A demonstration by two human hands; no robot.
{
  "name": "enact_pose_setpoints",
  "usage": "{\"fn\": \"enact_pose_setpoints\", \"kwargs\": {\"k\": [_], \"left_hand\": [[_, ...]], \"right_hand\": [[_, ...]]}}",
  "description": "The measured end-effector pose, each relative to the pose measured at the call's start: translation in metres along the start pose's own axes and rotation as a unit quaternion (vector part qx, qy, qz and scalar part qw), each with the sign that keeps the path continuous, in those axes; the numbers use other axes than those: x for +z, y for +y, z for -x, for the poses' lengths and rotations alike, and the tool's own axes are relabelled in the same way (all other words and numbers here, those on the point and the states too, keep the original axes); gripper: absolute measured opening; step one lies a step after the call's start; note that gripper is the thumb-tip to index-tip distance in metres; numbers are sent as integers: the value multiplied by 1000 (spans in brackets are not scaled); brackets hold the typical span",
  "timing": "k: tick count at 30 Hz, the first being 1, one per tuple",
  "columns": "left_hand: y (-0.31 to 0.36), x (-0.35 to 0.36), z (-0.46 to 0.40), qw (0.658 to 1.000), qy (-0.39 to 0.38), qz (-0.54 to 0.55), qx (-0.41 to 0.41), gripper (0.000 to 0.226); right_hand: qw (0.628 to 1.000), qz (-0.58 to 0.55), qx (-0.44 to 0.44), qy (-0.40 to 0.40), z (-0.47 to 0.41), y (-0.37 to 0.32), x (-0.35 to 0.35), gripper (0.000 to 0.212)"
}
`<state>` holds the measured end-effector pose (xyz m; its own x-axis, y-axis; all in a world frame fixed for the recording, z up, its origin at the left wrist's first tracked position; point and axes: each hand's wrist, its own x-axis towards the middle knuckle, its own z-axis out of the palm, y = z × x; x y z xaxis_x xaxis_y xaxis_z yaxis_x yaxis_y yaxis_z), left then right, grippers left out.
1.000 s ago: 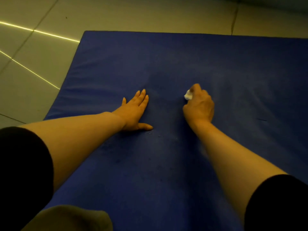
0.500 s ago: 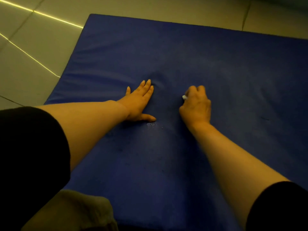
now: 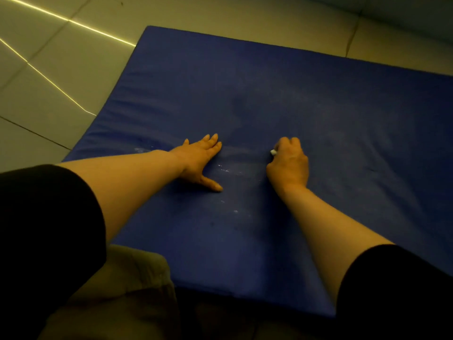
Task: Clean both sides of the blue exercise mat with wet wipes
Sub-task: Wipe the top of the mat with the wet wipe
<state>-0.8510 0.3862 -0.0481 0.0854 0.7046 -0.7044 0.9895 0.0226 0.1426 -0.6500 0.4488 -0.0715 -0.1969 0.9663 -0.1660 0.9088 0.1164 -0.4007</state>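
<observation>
The blue exercise mat (image 3: pixel 282 94) lies flat on the tiled floor and fills most of the view. My left hand (image 3: pixel 199 161) rests flat on it with straight fingers and the thumb spread out. To its right, my right hand (image 3: pixel 289 163) is curled round a white wet wipe (image 3: pixel 273 152) and holds it down on the mat; only a small corner of the wipe shows at the hand's left side. Small wet glints lie on the mat between and below the two hands.
Pale floor tiles (image 3: pixel 49 82) with bright reflected lines surround the mat on the left and behind it. My knee in light trousers (image 3: pixel 127 290) sits at the mat's near edge. Black sleeves cover both upper arms.
My view has pulled back, so the mat's near edge and my knee show more. The right hand has drawn the wipe slightly towards me, and less of the wipe shows. The left hand stays flat.
</observation>
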Motion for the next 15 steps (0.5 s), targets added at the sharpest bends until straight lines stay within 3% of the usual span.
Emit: {"fn": "enact_pose_setpoints", "kwargs": {"k": [2,6,8,15], "left_hand": [[5,8,12,1000,-2,-6,-15,106],[30,25,31,998,28,-6,-57,80],[38,33,39,996,34,-28,-74,71],[46,40,69,987,22,-131,-89,70]], "right_hand": [[1000,-17,-1,-11,14,-22,10,12],[988,-22,-126,-89,47,-64,34,15],[984,-30,-144,-99,49,-59,29,12],[1000,-13,18,-5,38,8,-6,11]]}}
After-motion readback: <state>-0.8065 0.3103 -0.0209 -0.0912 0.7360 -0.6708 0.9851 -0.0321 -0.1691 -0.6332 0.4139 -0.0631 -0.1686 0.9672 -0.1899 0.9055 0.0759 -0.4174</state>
